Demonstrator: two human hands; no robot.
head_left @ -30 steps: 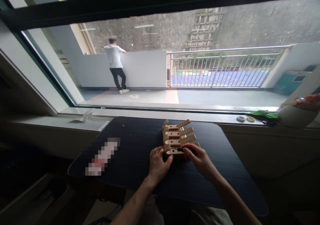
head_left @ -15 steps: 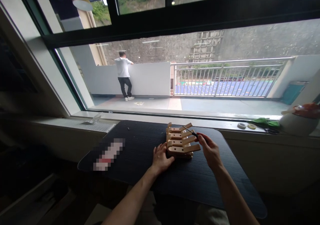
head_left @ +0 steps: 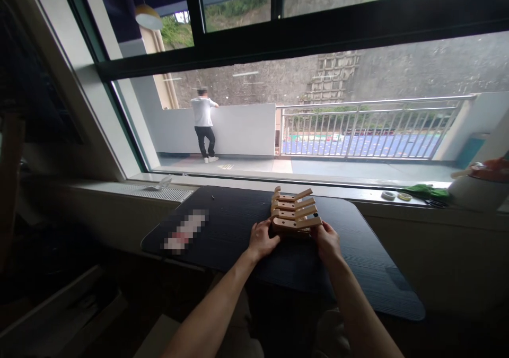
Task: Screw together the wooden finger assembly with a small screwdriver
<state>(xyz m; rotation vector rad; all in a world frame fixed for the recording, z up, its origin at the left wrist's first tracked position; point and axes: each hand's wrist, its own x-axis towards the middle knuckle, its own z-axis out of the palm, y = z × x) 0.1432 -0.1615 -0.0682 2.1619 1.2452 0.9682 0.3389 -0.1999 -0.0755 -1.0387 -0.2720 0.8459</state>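
Dark tabletop (head_left: 238, 215) spreads beneath both hands. Two bare forearms slant up and inward from the near edge, bent at the wrists so the hands close in from either side. Left hand (head_left: 262, 239) meets the near left corner of a wooden rack (head_left: 287, 223), thumb pointing right along its front; whether it grips or only braces, I cannot tell. Right hand (head_left: 328, 241) touches the near right end, its fingertips partly hidden, so its grasp is unclear; a small black knob (head_left: 316, 215) shows just above them. Between and just beyond the hands sits the rack, its four angled arms rising to the right. Left of the left hand lies a blurred-out strip (head_left: 186, 232). Farther off, beyond the right hand, are tape rolls (head_left: 404, 197) and a green cloth (head_left: 427, 191); past the glass, a person (head_left: 203, 113) leans on a wall.
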